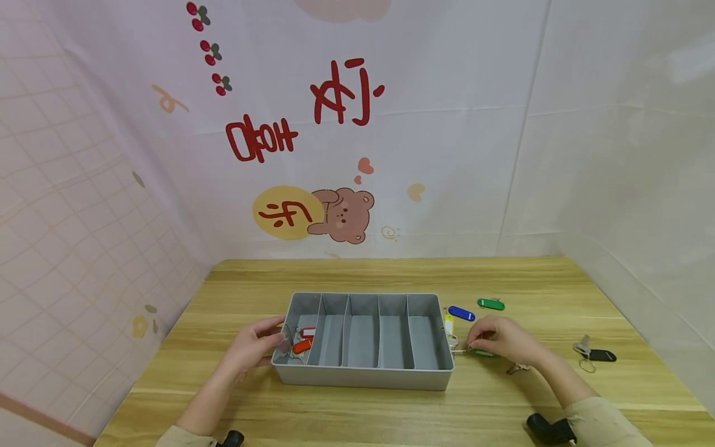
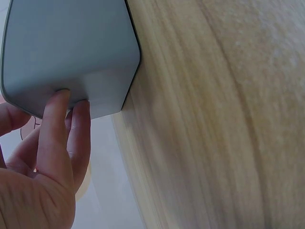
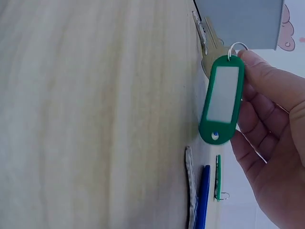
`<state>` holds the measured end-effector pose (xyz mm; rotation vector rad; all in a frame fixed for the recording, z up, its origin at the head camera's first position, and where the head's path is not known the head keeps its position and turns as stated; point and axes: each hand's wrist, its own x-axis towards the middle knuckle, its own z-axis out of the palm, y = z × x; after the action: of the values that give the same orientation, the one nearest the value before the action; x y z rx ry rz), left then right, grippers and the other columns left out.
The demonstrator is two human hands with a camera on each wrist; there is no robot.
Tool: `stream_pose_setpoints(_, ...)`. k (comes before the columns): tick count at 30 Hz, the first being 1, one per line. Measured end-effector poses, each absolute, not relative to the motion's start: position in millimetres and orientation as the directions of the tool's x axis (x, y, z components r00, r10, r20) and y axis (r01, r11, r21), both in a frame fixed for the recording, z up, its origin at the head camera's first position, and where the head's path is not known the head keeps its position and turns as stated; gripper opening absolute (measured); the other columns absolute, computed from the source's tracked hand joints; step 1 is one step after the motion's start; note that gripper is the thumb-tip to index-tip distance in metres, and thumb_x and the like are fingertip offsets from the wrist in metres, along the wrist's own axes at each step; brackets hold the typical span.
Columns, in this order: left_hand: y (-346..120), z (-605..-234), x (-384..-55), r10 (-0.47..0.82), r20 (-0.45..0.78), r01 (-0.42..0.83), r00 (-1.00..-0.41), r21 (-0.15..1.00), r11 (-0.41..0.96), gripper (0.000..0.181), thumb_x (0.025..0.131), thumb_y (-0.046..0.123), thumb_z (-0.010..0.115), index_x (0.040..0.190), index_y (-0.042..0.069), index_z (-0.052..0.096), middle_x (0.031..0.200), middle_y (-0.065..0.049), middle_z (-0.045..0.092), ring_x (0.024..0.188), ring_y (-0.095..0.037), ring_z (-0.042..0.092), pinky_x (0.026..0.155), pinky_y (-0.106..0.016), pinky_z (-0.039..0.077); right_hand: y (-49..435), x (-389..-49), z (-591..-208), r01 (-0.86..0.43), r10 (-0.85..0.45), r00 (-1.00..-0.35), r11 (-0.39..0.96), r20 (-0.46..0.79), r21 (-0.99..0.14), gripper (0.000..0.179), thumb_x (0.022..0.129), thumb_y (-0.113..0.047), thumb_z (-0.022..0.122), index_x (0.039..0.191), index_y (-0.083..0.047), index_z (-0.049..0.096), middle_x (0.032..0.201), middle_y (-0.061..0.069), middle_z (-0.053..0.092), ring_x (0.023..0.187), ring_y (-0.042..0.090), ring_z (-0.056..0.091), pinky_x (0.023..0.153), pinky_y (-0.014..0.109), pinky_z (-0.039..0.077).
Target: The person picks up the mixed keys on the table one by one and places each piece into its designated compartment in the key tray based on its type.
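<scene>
On the table stands a grey divided tray [image 1: 364, 377] with five compartments. My left hand [image 1: 254, 347] grips its left end, the thumb over the rim and the fingertips [image 2: 61, 98] against the outer wall. Two red key tags [image 1: 302, 346] with keys lie in the leftmost compartment. Just right of the tray, my right hand [image 1: 505, 338] pinches a green key tag [image 3: 223, 95] by its metal ring, between thumb and forefinger. From that ring hangs a brass-coloured key [image 3: 213, 50], close to the tray's end wall.
Beside the tray's right end lie a yellow key tag [image 1: 449, 325] and a blue key tag [image 1: 462, 313]. Another green key tag [image 1: 491, 304] is farther back. A black key tag [image 1: 602, 356] with a key lies far right, and loose keys [image 1: 518, 368] show under the right wrist.
</scene>
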<state>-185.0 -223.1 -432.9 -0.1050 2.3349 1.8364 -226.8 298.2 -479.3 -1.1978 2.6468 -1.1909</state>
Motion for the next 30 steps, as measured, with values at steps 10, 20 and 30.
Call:
stream_pose_setpoints(10,-223.5,-432.5,-185.8,0.046,-0.183,-0.166,-0.982,0.955,0.246,0.050,0.096,0.001,0.059,0.144,-0.004,0.047,0.125,-0.028,0.056,0.101,-0.032,0.063,0.078,-0.048,0.058,303.3,-220.6,-469.5,-0.567,-0.563,-0.785,0.487,0.258,-0.664,0.012,0.094,-0.007,0.068,0.094,-0.018,0.070,0.091,-0.011,0.068,0.080,0.008,0.062,0.067,0.027,0.054)
stream_pose_setpoints(20,-223.0,-432.1,-185.0,0.035,-0.180,-0.165,-0.983,0.953,0.254,0.050,0.095,0.001,0.060,0.143,-0.004,0.048,0.124,-0.027,0.056,0.101,-0.032,0.063,0.077,-0.048,0.058,306.1,-220.1,-461.1,-0.586,-0.466,-0.807,0.551,0.364,-0.595,0.017,0.091,-0.005,0.070,0.090,-0.022,0.071,0.084,-0.012,0.065,0.074,0.005,0.059,0.064,0.025,0.051)
stream_pose_setpoints(30,-222.2,-433.1,-184.4,0.037,-0.178,-0.163,-0.983,0.952,0.259,0.051,0.095,0.002,0.060,0.144,-0.005,0.046,0.126,-0.029,0.056,0.103,-0.033,0.063,0.078,-0.050,0.058,308.0,-216.0,-454.6,-0.523,-0.359,-0.852,0.615,0.381,-0.590,0.011,0.092,-0.009,0.071,0.093,-0.019,0.073,0.086,-0.014,0.066,0.077,0.005,0.060,0.063,0.027,0.051)
